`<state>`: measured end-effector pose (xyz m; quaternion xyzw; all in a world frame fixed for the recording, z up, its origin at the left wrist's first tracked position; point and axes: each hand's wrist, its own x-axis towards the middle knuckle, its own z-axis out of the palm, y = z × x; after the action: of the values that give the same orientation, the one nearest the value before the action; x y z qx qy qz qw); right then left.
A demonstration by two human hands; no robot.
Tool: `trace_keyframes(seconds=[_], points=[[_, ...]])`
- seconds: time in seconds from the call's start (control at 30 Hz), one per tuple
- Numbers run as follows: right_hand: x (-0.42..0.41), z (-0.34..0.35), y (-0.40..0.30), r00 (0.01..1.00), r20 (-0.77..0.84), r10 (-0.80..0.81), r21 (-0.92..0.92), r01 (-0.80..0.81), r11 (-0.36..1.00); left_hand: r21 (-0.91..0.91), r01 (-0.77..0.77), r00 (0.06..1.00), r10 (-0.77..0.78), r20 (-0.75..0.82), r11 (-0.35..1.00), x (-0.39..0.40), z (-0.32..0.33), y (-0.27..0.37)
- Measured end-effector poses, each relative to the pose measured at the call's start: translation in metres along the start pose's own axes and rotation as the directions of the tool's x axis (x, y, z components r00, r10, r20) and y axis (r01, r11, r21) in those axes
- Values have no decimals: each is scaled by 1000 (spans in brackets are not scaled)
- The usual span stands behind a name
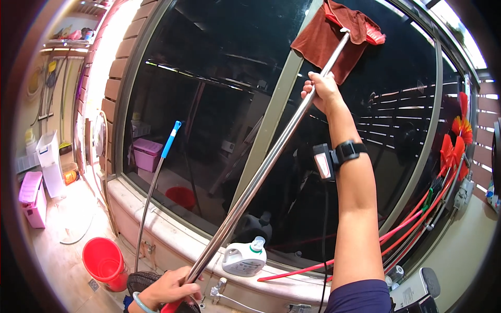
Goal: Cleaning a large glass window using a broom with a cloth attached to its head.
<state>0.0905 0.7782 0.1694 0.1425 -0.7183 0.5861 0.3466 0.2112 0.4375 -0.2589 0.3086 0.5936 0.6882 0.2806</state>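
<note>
My right hand grips the upper part of a long shiny metal pole, arm stretched upward. Lower down, my left hand, with a pale bangle at the wrist, is wrapped around the pole near its red end. The pole's top carries a red-bristled brush head. A reddish-brown cloth drapes over the brush head and hangs against the dark window glass and its frame. A black strap with a small device sits on my right forearm.
On the window ledge stands a white jug. A blue-handled pole leans nearby, above a red bucket and a black fan. Red-handled brushes lean at right. Purple bins stand at far left. A cable hangs from my forearm device.
</note>
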Motion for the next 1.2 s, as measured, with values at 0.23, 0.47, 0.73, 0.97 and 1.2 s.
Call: trace_keyframes(seconds=[0.23,0.47,0.73,0.97,1.2], points=[[-104,34,64,998,48,-42,116,36,993,-238,48,999,-49,3,970,-72,0,-71],[-256,64,154,960,149,235,178,-260,949,69,202,979,-199,-52,977,-185,-15,-266],[-232,43,130,963,202,181,207,-222,953,-35,434,849,-421,-318,900,-192,-15,-323],[-104,24,58,986,164,33,161,-60,985,24,38,940,-27,-339,999,-109,19,-153],[-14,0,-8,992,-2,-125,49,125,991,128,55,949,-12,-316,990,-2,36,3]])
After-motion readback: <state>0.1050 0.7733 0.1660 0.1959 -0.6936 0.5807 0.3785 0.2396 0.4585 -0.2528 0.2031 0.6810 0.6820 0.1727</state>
